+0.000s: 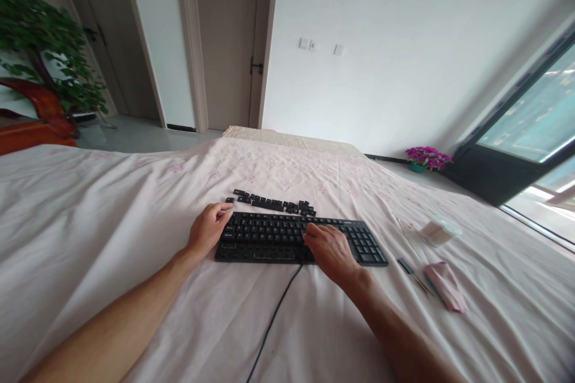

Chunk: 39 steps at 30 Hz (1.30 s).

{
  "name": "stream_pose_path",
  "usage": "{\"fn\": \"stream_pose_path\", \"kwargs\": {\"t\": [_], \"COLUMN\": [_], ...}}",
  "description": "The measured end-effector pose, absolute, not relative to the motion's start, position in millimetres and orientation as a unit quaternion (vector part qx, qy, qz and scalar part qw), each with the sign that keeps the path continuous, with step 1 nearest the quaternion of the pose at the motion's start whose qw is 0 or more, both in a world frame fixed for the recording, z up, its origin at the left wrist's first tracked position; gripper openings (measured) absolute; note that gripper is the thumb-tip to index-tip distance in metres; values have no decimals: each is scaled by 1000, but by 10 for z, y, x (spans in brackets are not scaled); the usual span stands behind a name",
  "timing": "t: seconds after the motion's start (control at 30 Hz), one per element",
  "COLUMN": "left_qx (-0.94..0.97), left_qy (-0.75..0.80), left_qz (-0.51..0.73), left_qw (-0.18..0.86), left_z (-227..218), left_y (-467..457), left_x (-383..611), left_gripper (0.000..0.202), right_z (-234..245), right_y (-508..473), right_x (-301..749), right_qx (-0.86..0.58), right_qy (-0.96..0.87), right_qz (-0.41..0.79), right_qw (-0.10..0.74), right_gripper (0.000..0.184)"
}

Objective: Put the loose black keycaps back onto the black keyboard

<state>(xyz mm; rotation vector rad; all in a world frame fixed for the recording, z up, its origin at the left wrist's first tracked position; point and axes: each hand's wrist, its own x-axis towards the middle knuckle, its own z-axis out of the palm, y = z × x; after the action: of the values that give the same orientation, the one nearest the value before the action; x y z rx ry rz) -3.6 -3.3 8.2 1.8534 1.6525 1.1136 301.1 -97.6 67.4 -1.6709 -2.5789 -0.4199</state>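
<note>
Lying on the cloth (pixel 188 323), the keyboard (pixel 263 231) has loose keys (pixel 268 204) toward the cloth's far edge. The left hand (pixel 210 226), a bit open, is beside them; the right hand (pixel 330 246) curls over keys, hold hidden.

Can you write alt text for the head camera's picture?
A black keyboard, bare along much of its near edge, lies on a pale, flowered cloth, a person's left hand at its far left corner and the right hand over its right half. Loose black keycaps lie beyond it.
</note>
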Motion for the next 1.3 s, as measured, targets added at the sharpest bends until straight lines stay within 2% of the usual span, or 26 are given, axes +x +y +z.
{"fn": "stream_pose_path", "kwargs": {"t": [0.5,0.7,0.93,1.3], "left_qx": [674,676,674,684], "left_qy": [580,579,582,577], "left_qz": [405,405,402,398], "left_qw": [211,209,211,203], "left_z": [41,28,50,4], "left_y": [2,4,-9,8], "left_x": [-46,-48,-39,-50], "left_gripper": [28,27,26,26], "right_z": [612,619,670,512], "right_y": [-962,-957,-931,-976], "right_x": [3087,3093,3076,3129], "right_qx": [-546,-556,-551,-566], "right_qy": [-823,-820,-827,-808], "right_qz": [-144,-118,-104,-110], "right_qw": [56,70,39,119], "right_gripper": [14,16,20,23]}}
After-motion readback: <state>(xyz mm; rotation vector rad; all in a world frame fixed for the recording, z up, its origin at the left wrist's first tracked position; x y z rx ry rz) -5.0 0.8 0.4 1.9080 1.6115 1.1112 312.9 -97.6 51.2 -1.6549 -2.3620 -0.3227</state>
